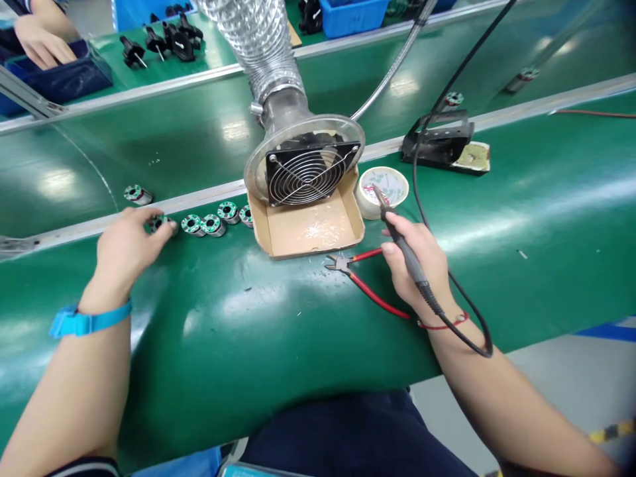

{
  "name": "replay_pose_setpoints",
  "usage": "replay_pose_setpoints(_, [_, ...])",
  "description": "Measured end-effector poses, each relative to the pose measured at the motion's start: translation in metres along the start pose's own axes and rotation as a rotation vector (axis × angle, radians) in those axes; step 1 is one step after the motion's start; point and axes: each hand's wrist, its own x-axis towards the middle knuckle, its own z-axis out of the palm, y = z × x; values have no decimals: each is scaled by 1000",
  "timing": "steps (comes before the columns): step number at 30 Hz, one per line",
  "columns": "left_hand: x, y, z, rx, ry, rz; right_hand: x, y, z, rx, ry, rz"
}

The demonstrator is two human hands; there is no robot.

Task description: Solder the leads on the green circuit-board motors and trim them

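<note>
My left hand (130,240), with a blue strap on its wrist, has thumb and fingers closed round a motor stator (159,224) with a green circuit board on top. To its right stands a row of several like stators (212,225), partly behind a cardboard tray (309,248). A soldering iron (405,252) is gripped in my right hand (422,262), its tip up and left over a roll of tape (392,185). Red-handled side cutters (365,278) lie on the bench beside that hand, their jaws apart.
A fume extractor fan (311,175) on a silver duct hangs above the cardboard tray, which holds small wire clippings. At the back right sits a soldering iron stand (440,142) with a sponge. The iron's black cable loops past my right wrist. Across the partition, another person's hand reaches into a dark-blue bin (64,76).
</note>
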Motion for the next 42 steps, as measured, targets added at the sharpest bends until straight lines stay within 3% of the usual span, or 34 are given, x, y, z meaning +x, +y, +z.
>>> replay_pose_setpoints(4, [-60,-15,2,-20,-138,71,-1,-6,-4,-7,7,58])
replay_pose_setpoints(8, [-92,-12,21,-232,-193,278,-4,-26,-11,3,94,45])
replay_pose_setpoints(10, [-102,3,37,-372,-194,371,-7,-42,-14,68,95,7])
replay_pose_setpoints(13, [-119,42,55,-627,-316,379,-10,-66,-15,310,-45,-40])
replay_pose_setpoints(17, [-139,95,56,-825,-435,385,-7,-90,-14,572,-260,3])
replay_pose_setpoints(21, [-146,123,47,-868,-346,565,3,-97,-16,683,-390,115])
replay_pose_setpoints(25, [-148,133,44,-801,-228,775,7,-93,-18,819,-531,220])
replay_pose_setpoints(28, [-149,135,43,-757,-183,846,7,-90,-18,853,-583,237])
replay_pose_setpoints(32, [-150,136,40,-737,-150,882,8,-92,-16,833,-541,201])
replay_pose_setpoints(37, [-150,135,38,-687,-114,914,7,-92,-11,771,-487,41])
replay_pose_setpoints(42, [-146,137,43,-609,-95,855,-5,-89,-7,726,-437,96])
